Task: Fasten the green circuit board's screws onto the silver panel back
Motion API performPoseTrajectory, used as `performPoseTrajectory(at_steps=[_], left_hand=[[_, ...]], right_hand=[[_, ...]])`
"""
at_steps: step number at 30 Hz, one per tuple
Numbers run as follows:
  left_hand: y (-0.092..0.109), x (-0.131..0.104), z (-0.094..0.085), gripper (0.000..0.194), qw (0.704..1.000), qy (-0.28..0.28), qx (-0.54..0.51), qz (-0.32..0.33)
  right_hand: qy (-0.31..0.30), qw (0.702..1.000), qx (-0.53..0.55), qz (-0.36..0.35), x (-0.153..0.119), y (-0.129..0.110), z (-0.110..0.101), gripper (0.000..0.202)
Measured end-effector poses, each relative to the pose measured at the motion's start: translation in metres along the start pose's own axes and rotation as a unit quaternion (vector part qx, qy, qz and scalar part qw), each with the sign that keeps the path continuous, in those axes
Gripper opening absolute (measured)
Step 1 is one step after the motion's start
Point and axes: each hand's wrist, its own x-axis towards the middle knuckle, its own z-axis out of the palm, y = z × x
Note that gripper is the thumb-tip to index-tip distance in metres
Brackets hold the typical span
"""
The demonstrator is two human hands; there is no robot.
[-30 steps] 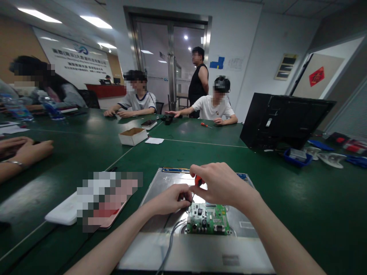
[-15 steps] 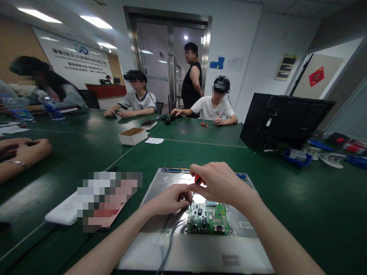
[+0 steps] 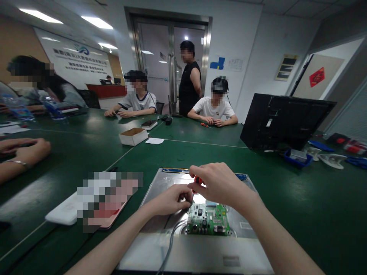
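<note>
My right hand (image 3: pixel 222 185) is closed around the red-and-black handle of a screwdriver (image 3: pixel 197 179). The screwdriver slants down to the upper left corner of a green circuit board (image 3: pixel 207 219). Close by that corner, the fingers of my left hand (image 3: pixel 172 198) are pinched together near the screwdriver's lower end; what they hold is hidden. The board lies on the back of a flat silvery display panel (image 3: pixel 246 250), which rests on the table in front of me. Grey cables (image 3: pixel 169 244) run from the board's left side toward me.
Two phone-like slabs, one white (image 3: pixel 64 210) and one pink (image 3: pixel 114 212), lie left of the panel. Beyond stands an open white box (image 3: pixel 133 137). A black monitor (image 3: pixel 282 122) and a blue tray (image 3: pixel 298 157) are at right. Several people sit around the green table (image 3: pixel 200 152).
My hands stay in nearly the same place at the board's corner. Across the table, the person in white has drawn an outstretched hand back; the standing person has shifted slightly left.
</note>
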Motion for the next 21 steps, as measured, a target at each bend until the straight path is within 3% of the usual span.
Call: performPoseTrajectory(at_steps=[3, 7, 15, 18, 21], left_hand=[[-0.0013, 0.0002, 0.0003, 0.015, 1.0, -0.004, -0.002, 0.011], [-0.0045, 0.0006, 0.0006, 0.013, 1.0, -0.008, 0.0, 0.014], [-0.0001, -0.0002, -0.0003, 0.012, 1.0, -0.005, 0.002, 0.005], [-0.0011, 0.0, -0.0002, 0.012, 1.0, 0.001, 0.013, 0.005], [-0.0021, 0.0002, 0.0004, 0.012, 1.0, 0.005, 0.018, 0.014]], right_hand=[[-0.003, 1.0, 0.019, -0.01, 0.0, 0.0002, -0.0003, 0.007], [-0.001, 0.999, 0.047, -0.016, -0.0009, -0.0004, -0.0017, 0.019], [0.009, 1.0, -0.005, 0.021, 0.0019, 0.0002, 0.0029, 0.017], [0.01, 1.0, 0.016, 0.013, 0.0005, 0.0004, 0.0014, 0.008], [0.009, 0.999, 0.042, -0.001, -0.0013, 0.0007, -0.0013, 0.015]])
